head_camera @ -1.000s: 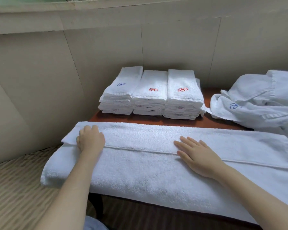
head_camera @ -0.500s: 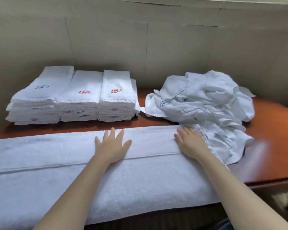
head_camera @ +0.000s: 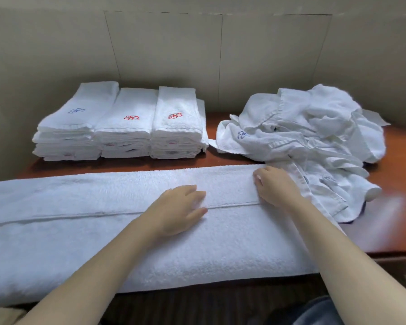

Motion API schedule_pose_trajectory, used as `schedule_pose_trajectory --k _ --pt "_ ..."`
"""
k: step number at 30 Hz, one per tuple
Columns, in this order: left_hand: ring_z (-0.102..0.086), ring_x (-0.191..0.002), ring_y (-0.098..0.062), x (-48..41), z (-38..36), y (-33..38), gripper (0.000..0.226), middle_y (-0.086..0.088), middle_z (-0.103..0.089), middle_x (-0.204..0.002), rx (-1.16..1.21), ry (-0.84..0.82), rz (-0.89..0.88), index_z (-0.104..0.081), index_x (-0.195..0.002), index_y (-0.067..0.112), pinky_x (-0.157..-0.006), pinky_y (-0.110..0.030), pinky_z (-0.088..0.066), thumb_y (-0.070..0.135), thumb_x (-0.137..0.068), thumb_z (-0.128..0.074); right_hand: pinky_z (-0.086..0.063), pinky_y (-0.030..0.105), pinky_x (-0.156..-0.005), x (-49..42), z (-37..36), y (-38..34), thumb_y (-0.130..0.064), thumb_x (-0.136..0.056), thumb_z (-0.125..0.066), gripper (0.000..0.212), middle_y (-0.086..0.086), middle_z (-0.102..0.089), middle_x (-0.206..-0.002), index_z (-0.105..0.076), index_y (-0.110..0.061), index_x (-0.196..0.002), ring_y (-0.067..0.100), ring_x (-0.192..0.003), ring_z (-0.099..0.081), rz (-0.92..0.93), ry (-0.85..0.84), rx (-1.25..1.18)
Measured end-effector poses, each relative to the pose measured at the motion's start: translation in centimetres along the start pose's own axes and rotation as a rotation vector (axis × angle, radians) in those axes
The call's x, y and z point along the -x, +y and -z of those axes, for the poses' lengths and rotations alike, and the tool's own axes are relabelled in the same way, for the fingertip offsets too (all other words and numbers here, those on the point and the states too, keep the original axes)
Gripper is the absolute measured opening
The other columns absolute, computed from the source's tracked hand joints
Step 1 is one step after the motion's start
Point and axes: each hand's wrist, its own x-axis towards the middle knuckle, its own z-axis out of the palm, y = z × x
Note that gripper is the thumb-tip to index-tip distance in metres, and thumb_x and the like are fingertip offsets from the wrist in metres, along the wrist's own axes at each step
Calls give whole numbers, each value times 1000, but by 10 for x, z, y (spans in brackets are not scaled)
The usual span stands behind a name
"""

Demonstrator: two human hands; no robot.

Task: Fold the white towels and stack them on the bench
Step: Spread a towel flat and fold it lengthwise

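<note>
A long white towel (head_camera: 103, 231), folded lengthwise, lies across the front of the reddish desk (head_camera: 399, 207), its near edge hanging over. The left hand (head_camera: 181, 212) rests on the towel's middle seam, fingers curled and seeming to pinch the fold. The right hand (head_camera: 274, 186) grips the towel's edge near its right end. Behind the towel stand three stacks of folded towels (head_camera: 124, 127); a crumpled pile of towels (head_camera: 309, 141) overlaps the towel's right end.
</note>
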Motion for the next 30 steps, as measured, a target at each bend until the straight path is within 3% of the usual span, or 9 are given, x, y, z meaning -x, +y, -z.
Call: schedule_pose_trajectory --k 4,7,14,16,18,20,22,27,30 --pt "-45 -128 -16 57 4 16 57 1 -46 -142 -120 32 -201 -48 -136 27 -104 -27 -35 60 -91 -39 -44 34 -76 36 14 -61 -26 -98 -38 28 3 -60 -106 -62 -15 -108 26 -100 -54 320 24 -51" --pt "-60 -115 -21 101 -5 12 68 -3 -60 -129 -256 61 -217 -58 -131 24 -93 -32 -50 67 -79 -45 -44 35 -78 74 10 -98 -32 -99 -36 33 3 -60 -107 -61 -15 -109 26 -98 -55 616 -25 -51" --pt "-70 -73 -25 153 -11 -35 29 -9 -72 -87 -289 423 -301 -77 -90 4 -61 -29 -56 13 -79 -51 -53 28 -85 126 14 -109 -75 -77 -39 70 -4 -60 -124 -53 -31 -130 18 -107 -63 801 -39 77" --pt "-67 -62 -24 157 6 -47 28 -7 -71 -80 -262 462 -211 -76 -86 3 -48 -27 -52 9 -72 -52 -48 30 -93 123 16 -114 -73 -75 -47 74 -5 -52 -134 -41 -36 -138 20 -118 -56 800 -148 87" --pt "-65 -60 -24 155 29 -63 30 -3 -69 -78 -246 452 -55 -74 -87 7 -42 -27 -48 10 -70 -50 -41 24 -90 112 20 -120 -64 -87 -41 50 -14 -46 -128 -39 -37 -129 14 -121 -48 731 -252 17" --pt "-67 -80 -24 151 50 -84 29 3 -68 -93 -167 449 223 -70 -103 16 -57 -33 -53 11 -78 -58 -38 27 -70 96 26 -120 -52 -94 -35 22 -14 -49 -95 -41 -31 -96 15 -100 -56 636 -171 -70" --pt "-61 -101 -19 150 64 -113 37 10 -65 -108 -76 456 515 -60 -121 30 -77 -35 -51 17 -87 -57 -41 33 -65 74 33 -119 -43 -95 -39 23 -9 -49 -80 -35 -25 -82 21 -86 -57 511 -114 -71" --pt "-55 -102 -23 141 79 -168 48 5 -64 -111 -90 451 841 -58 -123 28 -78 -31 -40 2 -86 -42 -34 30 -57 12 33 -127 -26 -96 -47 12 4 -60 -91 -51 -19 -87 27 -74 -47 233 52 -7" --pt "-54 -110 -26 138 71 -186 41 -2 -63 -119 -51 460 953 -60 -122 24 -90 -33 -39 5 -89 -43 -35 31 -59 -14 22 -135 -19 -96 -46 12 10 -60 -89 -54 -11 -90 32 -81 -57 141 144 8"
